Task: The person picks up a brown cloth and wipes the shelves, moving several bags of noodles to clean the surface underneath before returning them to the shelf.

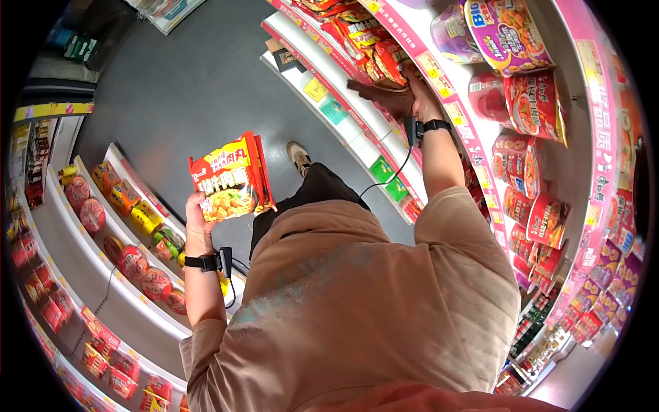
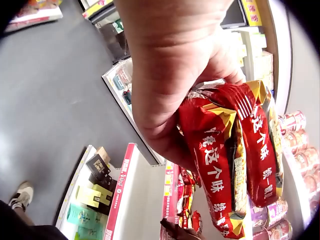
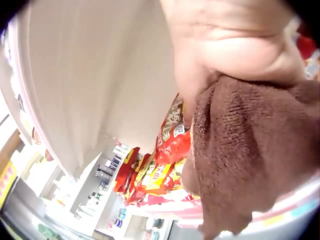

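My left hand grips red-and-yellow packets of instant noodles, held up over the floor. In the left wrist view two packets show side by side, their red sealed edges towards the camera and the palm behind them. On the other side, my right hand reaches into a shelf and holds a brown cloth. The cloth hangs down from the fingers in the right wrist view and hides part of them. Just beyond the hand lie red noodle packets on that shelf.
Noodle tubs fill the shelf above on the right. Lower white shelves stick out over the grey floor. At left, another curved shelf unit carries round tubs and packets. A shoe stands in the aisle.
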The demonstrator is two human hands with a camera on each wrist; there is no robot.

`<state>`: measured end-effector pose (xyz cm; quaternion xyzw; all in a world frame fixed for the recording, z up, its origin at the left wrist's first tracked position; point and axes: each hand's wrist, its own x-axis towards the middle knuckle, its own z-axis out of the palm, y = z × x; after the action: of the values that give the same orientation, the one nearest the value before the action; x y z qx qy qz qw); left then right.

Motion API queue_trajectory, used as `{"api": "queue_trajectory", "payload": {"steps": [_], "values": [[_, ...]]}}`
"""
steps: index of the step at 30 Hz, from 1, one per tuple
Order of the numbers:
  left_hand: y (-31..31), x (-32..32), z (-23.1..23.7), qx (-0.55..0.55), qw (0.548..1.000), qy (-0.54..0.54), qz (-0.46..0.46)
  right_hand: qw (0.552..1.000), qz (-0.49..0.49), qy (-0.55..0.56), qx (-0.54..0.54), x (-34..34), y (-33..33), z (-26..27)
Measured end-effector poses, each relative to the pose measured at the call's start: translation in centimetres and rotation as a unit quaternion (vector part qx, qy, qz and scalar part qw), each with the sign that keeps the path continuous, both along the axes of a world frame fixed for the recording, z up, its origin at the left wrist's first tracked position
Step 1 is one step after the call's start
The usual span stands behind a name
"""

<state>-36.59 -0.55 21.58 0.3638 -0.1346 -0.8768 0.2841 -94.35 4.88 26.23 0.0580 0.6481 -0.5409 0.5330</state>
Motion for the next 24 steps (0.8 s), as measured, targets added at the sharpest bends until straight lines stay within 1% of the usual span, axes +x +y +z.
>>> {"api": "queue_trajectory", "payload": {"steps": [2, 5, 8, 11, 13, 14, 15, 16, 19, 21, 22, 23, 24], "values": [[0.5, -0.3, 0.6, 0.006, 1.0, -0.004, 0.017, 0.999, -0.005, -0.051, 0.01, -0.4, 0.2, -1.1], [0.8, 0.1, 0.1, 0.02, 0.999, 0.019, 0.023, 0.995, -0.017, -0.093, 0.029, -0.8, 0.9, -2.6], [1.1, -0.1, 0.1, 0.018, 0.999, 0.017, 0.03, 0.991, -0.013, -0.133, 0.014, -2.6, 2.1, -5.0], [0.7, -0.1, -0.4, 0.015, 0.999, 0.031, 0.029, 0.995, -0.059, -0.025, -0.078, -3.6, 3.1, -7.3], [0.4, -0.5, -0.6, 0.016, 0.999, 0.04, 0.02, 0.992, -0.073, -0.044, -0.097, -4.7, 3.9, -8.0], [0.3, -0.7, -0.8, 0.022, 0.999, 0.036, 0.022, 0.989, -0.08, -0.046, -0.114, -5.8, 4.5, -9.1], [0.2, -0.9, -1.0, 0.028, 0.999, 0.034, 0.023, 0.986, -0.087, -0.048, -0.132, -7.1, 5.2, -10.7], [0.0, -1.1, -1.0, 0.029, 0.999, 0.036, 0.017, 0.982, -0.11, -0.014, -0.155, -8.7, 6.2, -13.4], [-0.4, -1.5, -1.2, 0.034, 0.998, 0.044, 0.0, 0.975, -0.159, -0.026, -0.153, -7.6, 7.8, -10.7], [-0.4, -1.4, -1.5, 0.039, 0.998, 0.052, -0.01, 0.974, -0.132, -0.021, -0.182, -6.5, 9.7, -10.1], [-0.4, -1.5, -1.6, 0.045, 0.997, 0.063, -0.014, 0.977, -0.147, -0.015, -0.155, -5.8, 10.7, -9.9], [-0.4, -1.5, -1.9, 0.05, 0.997, 0.059, -0.012, 0.979, -0.16, -0.009, -0.129, -4.6, 11.9, -8.8], [-0.5, -1.5, -2.3, 0.055, 0.996, 0.06, -0.021, 0.976, -0.16, -0.003, -0.149, -1.4, 11.8, -5.3]]}}
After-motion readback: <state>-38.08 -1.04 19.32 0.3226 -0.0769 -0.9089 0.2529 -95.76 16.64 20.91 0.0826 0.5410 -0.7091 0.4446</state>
